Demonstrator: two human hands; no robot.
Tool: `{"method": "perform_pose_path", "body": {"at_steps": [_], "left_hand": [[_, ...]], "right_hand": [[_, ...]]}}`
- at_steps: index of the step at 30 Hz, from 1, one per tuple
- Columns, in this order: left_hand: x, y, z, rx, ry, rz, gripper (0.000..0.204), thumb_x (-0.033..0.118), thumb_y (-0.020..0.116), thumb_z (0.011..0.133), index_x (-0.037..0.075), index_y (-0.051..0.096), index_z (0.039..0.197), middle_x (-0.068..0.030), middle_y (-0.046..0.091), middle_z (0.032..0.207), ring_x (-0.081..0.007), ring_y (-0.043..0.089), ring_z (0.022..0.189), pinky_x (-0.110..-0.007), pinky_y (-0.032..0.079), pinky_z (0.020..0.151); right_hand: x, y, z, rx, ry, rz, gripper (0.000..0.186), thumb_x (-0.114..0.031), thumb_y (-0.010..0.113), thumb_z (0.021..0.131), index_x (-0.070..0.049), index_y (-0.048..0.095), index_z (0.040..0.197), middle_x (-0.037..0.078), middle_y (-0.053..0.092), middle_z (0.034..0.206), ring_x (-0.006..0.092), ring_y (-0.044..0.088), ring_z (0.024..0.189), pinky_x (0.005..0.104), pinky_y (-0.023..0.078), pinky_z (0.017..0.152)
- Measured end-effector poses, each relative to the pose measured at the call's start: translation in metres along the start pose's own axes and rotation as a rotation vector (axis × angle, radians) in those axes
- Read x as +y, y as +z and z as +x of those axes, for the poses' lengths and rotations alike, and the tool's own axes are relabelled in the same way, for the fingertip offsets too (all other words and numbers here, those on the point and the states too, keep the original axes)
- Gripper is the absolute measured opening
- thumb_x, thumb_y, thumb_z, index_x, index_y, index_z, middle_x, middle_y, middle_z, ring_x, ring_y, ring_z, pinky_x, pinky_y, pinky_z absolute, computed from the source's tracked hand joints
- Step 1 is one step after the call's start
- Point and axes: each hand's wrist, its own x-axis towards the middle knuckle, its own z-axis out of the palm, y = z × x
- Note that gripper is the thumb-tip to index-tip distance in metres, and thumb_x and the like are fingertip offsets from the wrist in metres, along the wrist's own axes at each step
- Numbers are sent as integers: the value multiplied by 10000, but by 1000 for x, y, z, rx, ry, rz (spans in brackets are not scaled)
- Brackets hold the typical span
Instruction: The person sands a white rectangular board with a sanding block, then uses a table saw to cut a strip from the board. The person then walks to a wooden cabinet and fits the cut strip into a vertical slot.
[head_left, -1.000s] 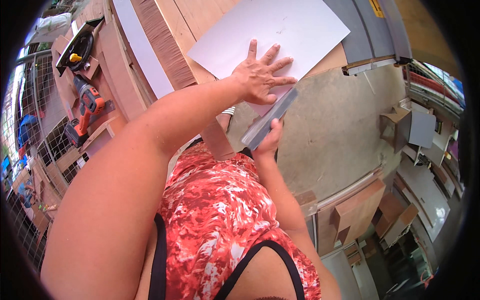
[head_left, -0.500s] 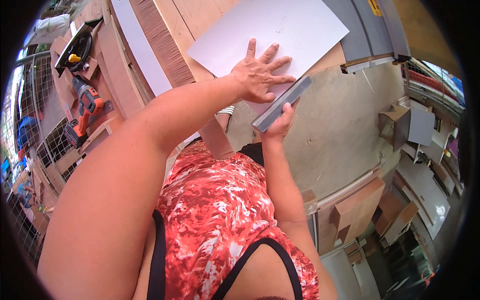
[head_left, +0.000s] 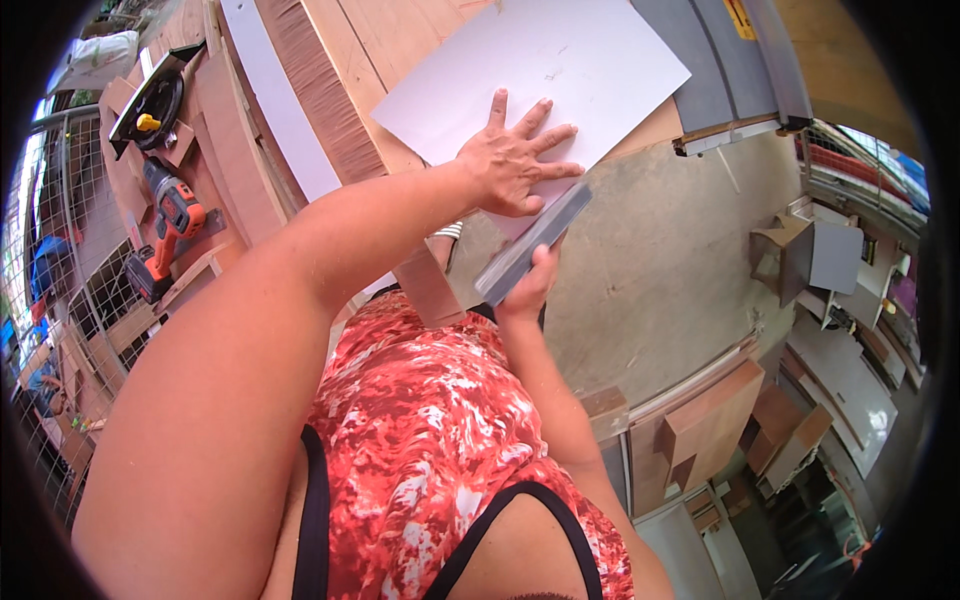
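My left hand [head_left: 510,160] lies with spread fingers on a white sheet [head_left: 575,60] on the plywood work surface [head_left: 360,40]. Just beside its thumb, my right hand [head_left: 530,285] grips a long grey bar [head_left: 530,240], thumb along its side. The bar slants from lower left to upper right along the sheet's right edge; whether it touches that edge I cannot tell. A short brown board [head_left: 428,285] lies beneath my left forearm.
A cordless drill [head_left: 172,220] and a dark tool with a yellow knob [head_left: 150,115] lie on wood offcuts [head_left: 240,150] at left, beside wire fencing. A grey metal piece [head_left: 720,70] adjoins the sheet. Cabinets [head_left: 800,250] and boards [head_left: 710,420] stand on the right.
My right hand and the bar moved up and right half a second ago, and have since moved back down and left. My left hand stays spread on the sheet.
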Motion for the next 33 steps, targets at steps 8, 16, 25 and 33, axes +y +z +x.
{"method": "perform_pose_path", "body": {"at_steps": [8,16,25,33], "left_hand": [[0,1,0,-14,-9,3,729,500,527,826,481,408,1545,-6,248,1702,-377,145,1571,-803,104,1165],[1,-3,-1,-4,-11,9,722,509,524,826,477,419,1540,-6,250,1702,-379,147,1572,-799,97,1168],[2,-1,0,-18,-18,14,735,502,527,819,481,408,1544,-2,248,1703,-374,128,1579,-797,91,1174],[2,-7,2,-41,-27,17,741,499,536,815,485,404,1544,-2,232,1707,-370,115,1581,-800,88,1173]], "right_hand": [[1,0,-6,-30,-48,-35,696,-305,375,940,-108,268,1599,109,558,1272,197,646,900,330,560,672],[8,-9,-6,-97,-10,92,728,-315,389,936,-100,237,1615,138,512,1346,245,611,1083,384,552,877],[16,-7,5,-7,-92,59,766,-371,448,912,-135,253,1614,111,548,1209,207,632,871,354,569,700],[-14,0,6,-60,66,38,793,-319,418,893,-3,234,1597,184,417,1479,274,500,1306,385,433,1078]]}}
